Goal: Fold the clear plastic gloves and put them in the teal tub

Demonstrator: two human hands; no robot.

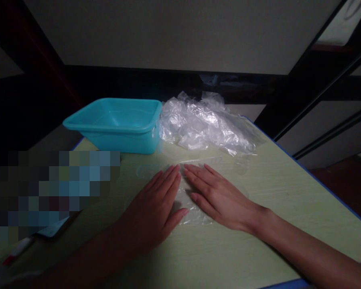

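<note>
Head view: both hands lie flat, fingers together, clamped on nothing, pressing a clear plastic sheet onto the worktop at mid frame. Left hand and right hand meet fingertip to fingertip; the sheet's long axis seems to run left-right beneath them, equally near both.

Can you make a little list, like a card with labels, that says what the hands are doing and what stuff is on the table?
left hand: flat, palm down, pressing on the clear plastic sheet
right hand: flat, palm down on the same sheet, fingertips almost meeting the left hand's
clear plastic sheet: spread thin on the table, partly under both hands
pile of crumpled plastic: behind the hands, beside the tub
turquoise tub: back left, looks empty
table: pale green top, blue edge
light: dim
</note>
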